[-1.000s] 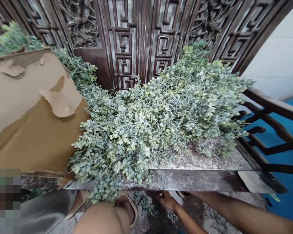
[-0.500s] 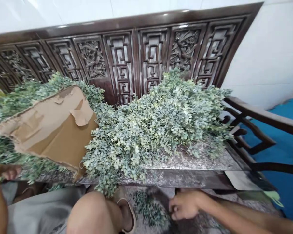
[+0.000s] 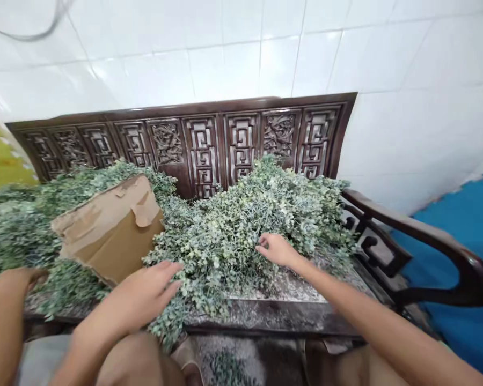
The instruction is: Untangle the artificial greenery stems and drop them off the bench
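Observation:
A large heap of artificial leafy sprigs (image 3: 241,230), pale green, lies along a dark wooden bench. My left hand (image 3: 151,289) is open, with fingers stretched out over the front of the heap, below a torn piece of brown cardboard (image 3: 118,236). My right hand (image 3: 277,249) reaches to the middle of the heap. Its fingers are bent and thumb and forefinger stand apart, with nothing visible between them. Whether its fingertips touch the leaves I cannot tell.
Another person's hand (image 3: 24,279) rests by the greenery at far left. The bench has a carved backrest (image 3: 203,150) and a curved armrest (image 3: 418,230) on the right. More sprigs (image 3: 229,370) lie on the floor below. A blue surface (image 3: 459,225) is beyond the armrest.
My right hand has risen from below the bench edge to the heap. My left hand has come into view at the front of the sprigs. The view has tilted up.

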Motion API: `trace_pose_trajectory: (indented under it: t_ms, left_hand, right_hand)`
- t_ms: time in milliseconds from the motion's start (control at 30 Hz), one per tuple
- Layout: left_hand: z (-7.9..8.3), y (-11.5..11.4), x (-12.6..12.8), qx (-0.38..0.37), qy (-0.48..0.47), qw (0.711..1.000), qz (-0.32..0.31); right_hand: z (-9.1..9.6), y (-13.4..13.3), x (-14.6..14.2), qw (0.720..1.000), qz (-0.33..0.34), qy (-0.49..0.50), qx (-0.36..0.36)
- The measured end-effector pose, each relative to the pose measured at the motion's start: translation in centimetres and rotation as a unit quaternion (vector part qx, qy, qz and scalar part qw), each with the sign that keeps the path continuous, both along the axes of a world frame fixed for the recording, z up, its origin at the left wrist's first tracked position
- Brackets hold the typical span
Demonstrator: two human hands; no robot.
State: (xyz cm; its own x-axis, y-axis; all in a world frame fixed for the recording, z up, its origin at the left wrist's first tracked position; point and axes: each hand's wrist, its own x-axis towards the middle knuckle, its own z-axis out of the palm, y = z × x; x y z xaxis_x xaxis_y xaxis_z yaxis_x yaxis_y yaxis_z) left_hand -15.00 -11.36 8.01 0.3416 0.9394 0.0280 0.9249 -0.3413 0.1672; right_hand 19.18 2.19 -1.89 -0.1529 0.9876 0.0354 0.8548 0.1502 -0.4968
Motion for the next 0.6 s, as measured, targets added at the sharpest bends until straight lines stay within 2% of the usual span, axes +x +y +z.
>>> trace_pose_trajectory:
  t_ms: [100, 133, 167, 233, 300, 367, 433, 500, 600]
  left_hand:
    - [0.9, 6.1, 5.6, -0.024, -0.089, 0.984, -0.154]
    - [0.9, 7.9, 7.2, -0.006, -0.119, 0.978, -0.170]
    - [0.6, 9.5, 8.4, 0.030, -0.148, 0.976, -0.159]
    - [-0.7, 11.9, 9.8, 0.110, -0.204, 0.969, -0.090]
    - [-2.6, 13.2, 10.0, 0.137, -0.231, 0.963, -0.020]
    - [-4.5, 13.8, 9.6, 0.127, -0.232, 0.964, 0.000]
    - [-5.6, 14.1, 8.9, 0.109, -0.223, 0.969, 0.008]
    - [-5.9, 14.5, 7.9, 0.094, -0.208, 0.973, 0.034]
    - [-5.8, 15.6, 5.3, 0.058, -0.164, 0.979, 0.111]
  right_hand:
    - [-0.2, 0.0, -2.7, 0.999, -0.034, -0.026, 0.028]
    - [-0.1, 0.1, -3.1, 0.997, -0.055, -0.033, 0.036]
    - [0.0, 0.5, -3.2, 0.995, -0.077, -0.038, 0.041]
    - [0.4, 1.4, -3.1, 0.991, -0.119, -0.043, 0.045]
    - [0.8, 2.5, -2.7, 0.987, -0.147, -0.040, 0.043]
    - [1.0, 3.2, -2.4, 0.987, -0.155, -0.034, 0.040]
    - [1.0, 3.4, -2.4, 0.988, -0.146, -0.029, 0.039]
    - [1.0, 3.1, -2.4, 0.991, -0.127, -0.024, 0.040]
    - [0.9, 2.5, -2.0, 0.995, -0.094, -0.007, 0.033]
